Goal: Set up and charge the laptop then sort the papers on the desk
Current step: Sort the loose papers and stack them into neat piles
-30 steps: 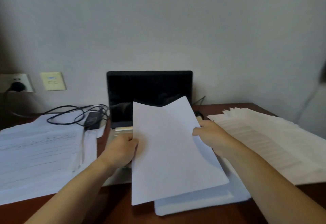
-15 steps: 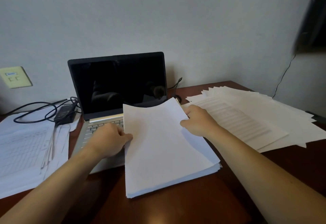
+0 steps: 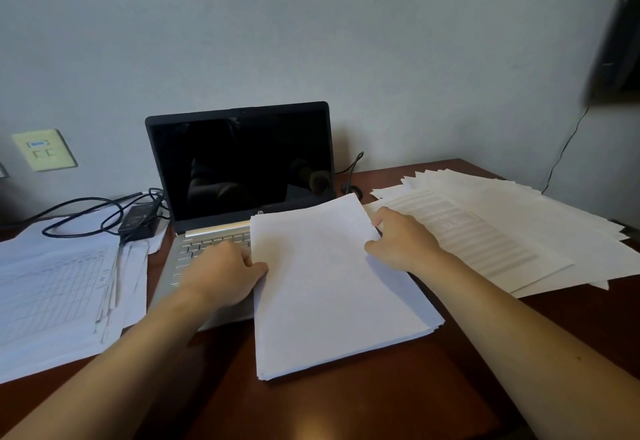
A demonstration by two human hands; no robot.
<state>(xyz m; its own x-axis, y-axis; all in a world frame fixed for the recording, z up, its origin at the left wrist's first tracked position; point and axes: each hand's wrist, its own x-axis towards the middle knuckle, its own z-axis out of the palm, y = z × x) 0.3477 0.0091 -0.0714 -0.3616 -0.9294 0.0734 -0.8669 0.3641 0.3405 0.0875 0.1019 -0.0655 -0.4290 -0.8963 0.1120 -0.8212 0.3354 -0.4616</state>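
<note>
Left hand [image 3: 225, 275] and right hand [image 3: 403, 244] pinch the paper stack's [image 3: 332, 294] side edges, mid-frame. Sorting, I'd say; next, peel one sheet cleanly.

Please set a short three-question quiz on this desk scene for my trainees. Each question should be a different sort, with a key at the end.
1. True or false: the screen of the laptop is dark.
2. Fill in: seen from the camera, the black power adapter lies to the ___ of the laptop.
3. Choose one. The white stack, gripped at its edges by the left hand and the right hand, lies:
A) wholly on bare desk
B) partly over the laptop's keyboard
C) on top of the power adapter

Key: 1 true; 2 left; 3 B.
</note>
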